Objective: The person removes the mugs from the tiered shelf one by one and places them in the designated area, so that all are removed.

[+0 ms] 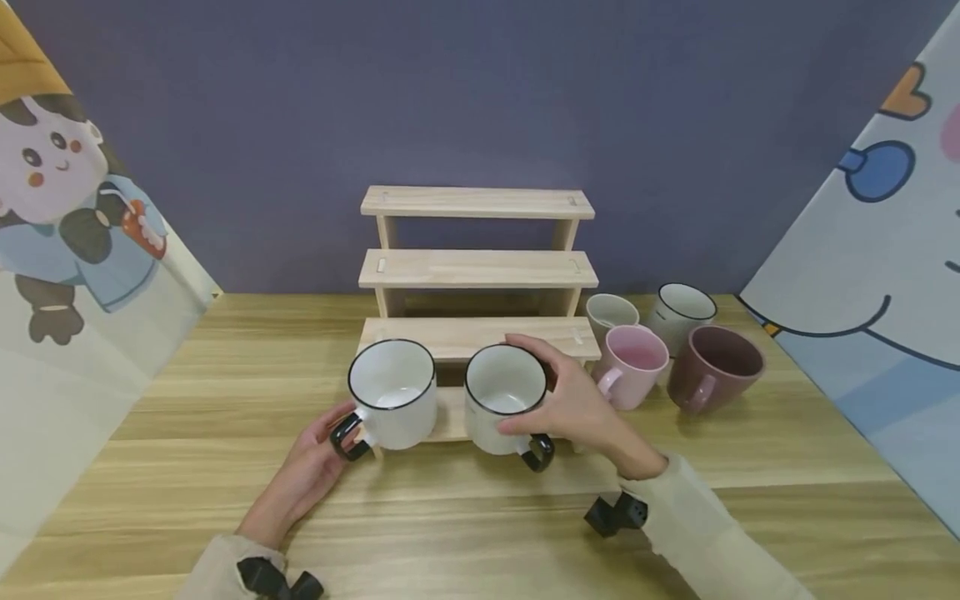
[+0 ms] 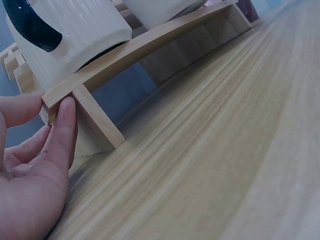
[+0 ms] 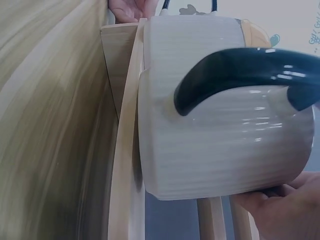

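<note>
Two white mugs with black rims and black handles are at the lowest step of a tiered wooden shelf (image 1: pixel 452 417). The left mug (image 1: pixel 397 417) stands on that step. My left hand (image 1: pixel 311 462) is below and beside it, thumb and fingers pinching the end of the step's board (image 2: pixel 80 82), not the mug. My right hand (image 1: pixel 573 408) grips the right mug (image 1: pixel 487 429) around its body, thumb on the near side and fingers behind. In the right wrist view, this mug's base is at the board; whether it rests fully there I cannot tell. Both handles point toward me.
Right of the shelf stand a pink mug (image 1: pixel 637 387), a maroon mug (image 1: pixel 708 387), a small cream cup (image 1: pixel 602 312) and another white black-rimmed mug (image 1: pixel 667 325). The upper steps (image 1: pixel 480 268) rise behind. A dark wall (image 1: pixel 480 92) backs the wooden table (image 1: pixel 225 400).
</note>
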Tool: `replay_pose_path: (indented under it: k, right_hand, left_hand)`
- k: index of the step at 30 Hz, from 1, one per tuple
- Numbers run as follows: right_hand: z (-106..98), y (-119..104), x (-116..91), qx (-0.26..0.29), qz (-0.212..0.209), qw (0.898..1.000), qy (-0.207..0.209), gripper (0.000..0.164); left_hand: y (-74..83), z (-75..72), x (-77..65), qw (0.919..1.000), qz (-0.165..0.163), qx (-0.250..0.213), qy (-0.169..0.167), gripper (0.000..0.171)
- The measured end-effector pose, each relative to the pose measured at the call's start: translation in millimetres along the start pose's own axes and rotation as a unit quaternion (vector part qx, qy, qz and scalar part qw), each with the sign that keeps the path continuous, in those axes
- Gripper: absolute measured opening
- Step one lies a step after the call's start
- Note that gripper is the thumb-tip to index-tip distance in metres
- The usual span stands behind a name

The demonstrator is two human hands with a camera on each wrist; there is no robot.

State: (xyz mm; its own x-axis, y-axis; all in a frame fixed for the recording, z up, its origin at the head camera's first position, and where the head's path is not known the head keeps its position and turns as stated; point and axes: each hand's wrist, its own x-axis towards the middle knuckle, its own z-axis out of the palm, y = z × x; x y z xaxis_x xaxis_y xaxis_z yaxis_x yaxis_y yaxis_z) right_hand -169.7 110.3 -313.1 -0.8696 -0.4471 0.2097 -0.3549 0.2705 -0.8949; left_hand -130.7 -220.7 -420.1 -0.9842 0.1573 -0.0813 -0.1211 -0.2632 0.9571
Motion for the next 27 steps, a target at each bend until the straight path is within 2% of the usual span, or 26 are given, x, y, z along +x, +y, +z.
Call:
replay_pose_path:
  k: [5, 10, 16, 27]
  right_hand:
    - [-9.3, 0.0, -7.4, -0.008, -0.009, 1.0, 0.019, 0.091]
    - [-18.7, -1.7, -15.4, -0.011, -0.005, 1.0, 0.028, 0.092]
    - [-30.4, -2.9, -26.8, -0.037, 0.023, 0.998, 0.04, 0.092]
    - [-52.7, -12.4, -53.9, -0.086, 0.058, 0.992, 0.073, 0.093]
  left_hand:
    - [-0.9, -1.4, -0.5, 0.9999, 0.006, -0.013, -0.002, 0.045]
    - [-2.0, -4.5, -0.4, 0.9993, 0.017, -0.026, -0.02, 0.033]
    - [-3.0, -7.0, 1.2, 0.9979, 0.032, -0.035, -0.044, 0.031]
    - [-3.2, -7.0, 0.2, 0.9971, 0.036, -0.034, -0.058, 0.032]
